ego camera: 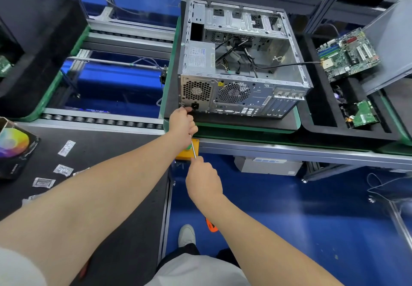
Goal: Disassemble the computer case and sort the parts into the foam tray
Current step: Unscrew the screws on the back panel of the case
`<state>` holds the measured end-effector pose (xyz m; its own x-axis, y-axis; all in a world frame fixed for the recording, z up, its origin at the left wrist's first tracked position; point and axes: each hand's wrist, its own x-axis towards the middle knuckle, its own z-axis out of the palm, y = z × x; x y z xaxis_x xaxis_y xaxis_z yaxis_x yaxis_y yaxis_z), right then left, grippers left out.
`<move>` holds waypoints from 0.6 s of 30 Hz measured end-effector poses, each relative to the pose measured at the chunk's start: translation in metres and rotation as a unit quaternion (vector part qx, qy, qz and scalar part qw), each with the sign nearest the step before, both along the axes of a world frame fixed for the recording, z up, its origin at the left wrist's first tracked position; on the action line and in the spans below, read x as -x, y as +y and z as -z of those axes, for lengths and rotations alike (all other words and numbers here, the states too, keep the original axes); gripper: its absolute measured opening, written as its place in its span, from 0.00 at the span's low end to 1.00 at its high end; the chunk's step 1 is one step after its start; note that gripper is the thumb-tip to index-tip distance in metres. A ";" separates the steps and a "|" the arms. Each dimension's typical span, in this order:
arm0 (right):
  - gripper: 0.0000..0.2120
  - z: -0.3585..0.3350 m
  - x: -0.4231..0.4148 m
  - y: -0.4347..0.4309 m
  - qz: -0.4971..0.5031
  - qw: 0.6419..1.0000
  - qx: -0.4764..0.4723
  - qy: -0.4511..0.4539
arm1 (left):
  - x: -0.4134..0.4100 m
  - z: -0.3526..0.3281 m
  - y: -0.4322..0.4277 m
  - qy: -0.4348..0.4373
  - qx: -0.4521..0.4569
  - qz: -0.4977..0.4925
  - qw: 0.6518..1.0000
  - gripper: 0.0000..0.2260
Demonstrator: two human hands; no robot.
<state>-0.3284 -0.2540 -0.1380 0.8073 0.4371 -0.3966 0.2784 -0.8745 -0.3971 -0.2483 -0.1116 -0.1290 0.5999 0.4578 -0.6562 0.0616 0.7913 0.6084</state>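
We find the computer case (240, 63) lying on its side with the open face up, on a black pad on a green-edged pallet (245, 127) on the conveyor line. The power supply (199, 58) sits in its near left corner and loose cables lie inside. The left hand (182, 123) is at the lower left corner of the rear panel, just beside the power socket (195, 106). Its fingers are curled together over the front end of the screwdriver (193, 146), and the tip itself is hidden from us. The right hand (204, 181) sits lower, fingers closed round the same tool, with the bare metal shaft running between the two hands. We note a yellow button box (195, 144) on the rail edge behind the shaft. To the right, touching the pallet, stands the black foam tray (321, 127). A motherboard (349, 54) leans tilted in its far compartment, and a smaller green board (363, 114) lies in the near one. A black cable (289, 64) runs from the case interior to the motherboard. On the black mat at left we record several small sachets (66, 147) and a box with a colour wheel (13, 145).
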 end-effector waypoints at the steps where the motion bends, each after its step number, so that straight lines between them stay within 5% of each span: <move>1: 0.09 -0.002 -0.002 0.000 -0.014 1.000 0.016 -0.014 | -0.002 -0.002 -0.001 0.005 -0.002 -0.002 1.000 0.13; 5: 0.08 -0.007 -0.008 -0.003 -0.037 0.999 0.007 -0.001 | -0.004 -0.007 -0.004 -0.003 0.015 -0.005 1.000 0.14; 9: 0.06 -0.007 -0.013 -0.013 -0.019 0.960 -0.171 0.219 | -0.003 -0.006 0.001 0.026 0.009 -0.014 1.000 0.10; 12: 0.21 -0.008 -0.008 -0.019 0.159 0.755 -0.372 0.517 | 0.000 -0.005 0.004 0.015 0.028 -0.007 0.999 0.09; 15: 0.22 -0.005 -0.004 -0.021 0.188 0.559 -0.466 0.660 | 0.005 -0.006 0.009 -0.032 0.101 -0.006 0.994 0.12; 18: 0.19 -0.014 -0.003 -0.016 0.157 0.532 -0.504 0.662 | 0.009 -0.007 0.015 -0.070 0.160 0.006 0.985 0.15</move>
<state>-0.3251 -0.2702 -0.1236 0.2068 0.8926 -0.4005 -0.9261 0.0466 -0.3745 -0.2576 -0.0966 -0.1216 0.6996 0.2326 -0.6756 0.0055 0.9438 0.3306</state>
